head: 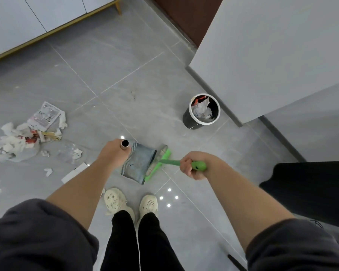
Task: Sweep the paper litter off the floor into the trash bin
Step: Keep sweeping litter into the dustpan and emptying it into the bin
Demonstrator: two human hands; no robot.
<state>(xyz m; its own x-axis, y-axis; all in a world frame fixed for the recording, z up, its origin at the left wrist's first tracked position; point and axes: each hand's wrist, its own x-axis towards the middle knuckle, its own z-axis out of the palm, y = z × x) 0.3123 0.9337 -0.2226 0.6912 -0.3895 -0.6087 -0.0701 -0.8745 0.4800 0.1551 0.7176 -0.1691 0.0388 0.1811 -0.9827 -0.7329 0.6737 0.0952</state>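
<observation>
My left hand (112,153) grips the metal tube handle (124,145) of a grey dustpan (138,164) that stands on the floor in front of my feet. My right hand (192,165) holds the green handle of a broom (160,163) whose head lies against the dustpan's right edge. A heap of crumpled paper litter (25,135) lies on the tiles to the left, with smaller scraps (75,153) and a white strip (74,173) nearer the pan. The black trash bin (186,118) with a white rim stands to the upper right, holding some paper.
A white wall corner (262,55) with dark skirting runs close behind the bin. White cabinets on wooden legs (27,20) line the far left. My cream shoes (129,202) stand just behind the dustpan. A dark object (311,192) sits at the right.
</observation>
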